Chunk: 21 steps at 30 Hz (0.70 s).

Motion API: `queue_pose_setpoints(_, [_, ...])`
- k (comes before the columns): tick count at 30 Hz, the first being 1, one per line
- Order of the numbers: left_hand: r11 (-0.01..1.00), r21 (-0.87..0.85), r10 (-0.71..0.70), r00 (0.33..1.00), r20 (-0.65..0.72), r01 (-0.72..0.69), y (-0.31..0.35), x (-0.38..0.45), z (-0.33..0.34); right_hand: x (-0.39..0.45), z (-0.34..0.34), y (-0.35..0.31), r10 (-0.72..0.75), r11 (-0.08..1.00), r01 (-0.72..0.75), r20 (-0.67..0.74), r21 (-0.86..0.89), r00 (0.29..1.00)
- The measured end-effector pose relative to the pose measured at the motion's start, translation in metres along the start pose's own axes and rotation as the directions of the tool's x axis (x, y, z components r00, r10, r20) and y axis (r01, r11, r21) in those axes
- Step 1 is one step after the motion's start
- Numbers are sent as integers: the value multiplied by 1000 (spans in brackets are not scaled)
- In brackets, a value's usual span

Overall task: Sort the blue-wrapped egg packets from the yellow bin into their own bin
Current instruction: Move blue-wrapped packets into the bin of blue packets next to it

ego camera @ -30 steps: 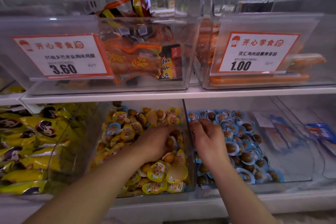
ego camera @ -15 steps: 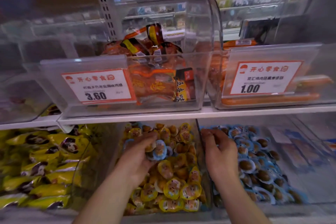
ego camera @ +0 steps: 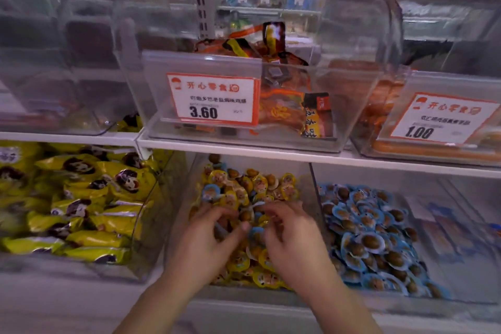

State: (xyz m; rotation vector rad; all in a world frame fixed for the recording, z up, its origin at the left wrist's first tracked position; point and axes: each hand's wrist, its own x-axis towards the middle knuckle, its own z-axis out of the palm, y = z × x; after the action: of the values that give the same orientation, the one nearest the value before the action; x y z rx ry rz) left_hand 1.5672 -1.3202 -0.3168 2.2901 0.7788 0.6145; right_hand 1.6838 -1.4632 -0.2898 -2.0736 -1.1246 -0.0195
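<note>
We have both hands down in the yellow bin (ego camera: 184, 198), the clear box in the middle of the lower shelf (ego camera: 244, 148). It is full of small egg packets with yellow wraps (ego camera: 238, 263). Our left hand (ego camera: 206, 241) lies on the pile with its fingers bent, and the thumb tip sits close to a blue-wrapped egg packet (ego camera: 256, 232) in the middle of the heap. Our right hand (ego camera: 291, 238) is just beside it, fingers curled over the same spot. The picture is blurry here, so we cannot tell if either hand has a hold on a packet. Another blue packet (ego camera: 210, 192) lies farther back on the left side of the yellow pile. Right next to this bin, past a clear wall, is the blue bin (ego camera: 461, 198) with many blue egg packets (ego camera: 371, 236) in it. To the left is a bin of long yellow snack bags (ego camera: 81, 198). On the shelf above stand clear boxes with price cards, one saying 3.60 (ego camera: 212, 100) and one saying 1.00 (ego camera: 440, 120).
</note>
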Motion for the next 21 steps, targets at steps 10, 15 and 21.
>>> queue_pose_setpoints(10, [846,-519,-189,978,-83,120,9,-4,-14,30,33,-4,201,975,-173,225,-139,954])
queue_pose_setpoints(15, [504,-789,-403,904,145,352,16,-10,-11,21,27,-25,270,854,-262,47,450,962])
queue_pose_setpoints(21, [177,-905,-520,818,248,387,20,-7,-9,51,42,-36,266,915,-249,-12,318,964])
